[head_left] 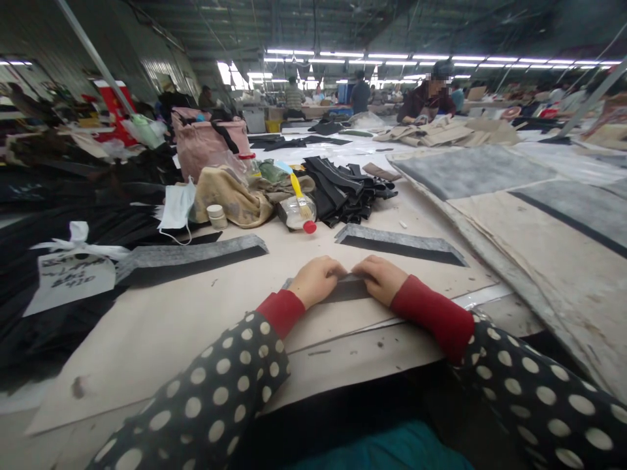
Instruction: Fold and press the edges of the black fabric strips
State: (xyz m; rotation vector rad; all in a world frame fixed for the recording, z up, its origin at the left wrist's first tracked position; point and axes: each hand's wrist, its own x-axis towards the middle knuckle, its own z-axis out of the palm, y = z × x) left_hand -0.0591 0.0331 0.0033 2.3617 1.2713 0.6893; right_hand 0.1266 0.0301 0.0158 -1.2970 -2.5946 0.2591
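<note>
Dotted sleeves (pixel 220 385); L hand (pixel 317 281), R hand (pixel 381 277) pinching dark strip (pixel 349 290) on stained sheet (pixel 171 333); blurry tube-lit rm (pixel 343 60), prob. workshop.

We note bare board (pixel 161 333) left of our left hand (pixel 316 281); brush (pixel 300 198) and black strip pile (pixel 340 189) block ahead.

The single view looks out from the wearer's head, forward and steeply enough down to take in the near edge of the surface (pixel 382 358). The sleeves (pixel 210 385) run in from both lower corners, very near, and the hands (pixel 316 281) sit close, just below the middle — while far beyond, the ceiling lights (pixel 343 54) line the upper part, small with distance.
</note>
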